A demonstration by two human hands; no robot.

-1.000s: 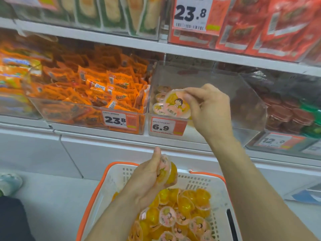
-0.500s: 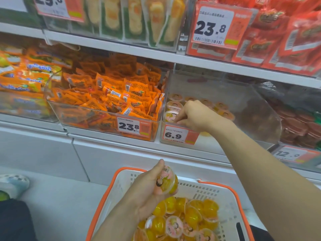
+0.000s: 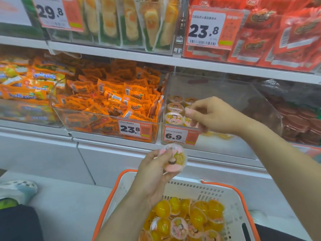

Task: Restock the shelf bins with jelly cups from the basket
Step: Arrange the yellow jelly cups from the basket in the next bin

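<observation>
My left hand (image 3: 152, 176) holds one jelly cup (image 3: 177, 160) by its pink lid, raised above the white basket (image 3: 225, 186) with an orange rim. Several yellow jelly cups (image 3: 199, 216) lie in that basket. My right hand (image 3: 217, 116) hovers at the front of the clear shelf bin (image 3: 243, 94) marked 6.9, with its fingers loosely curled and nothing plainly in them. A pink-lidded cup (image 3: 189, 122) sits just under its thumb. Rows of jelly cups (image 3: 174, 118) stand lid-up along the bin's left side. The bin's right part is hidden by my hand and arm.
To the left is a clear bin of orange snack packets (image 3: 111, 101) marked 23.8; to the right, a bin of dark red cups (image 3: 298, 122). An upper shelf (image 3: 121, 54) overhangs the bins. A shoe (image 3: 17, 190) rests on the floor at the left.
My right hand carried a cup into the 6.9 bin, set it down and has lifted back to the bin's front. My left hand has raised its cup a little higher.
</observation>
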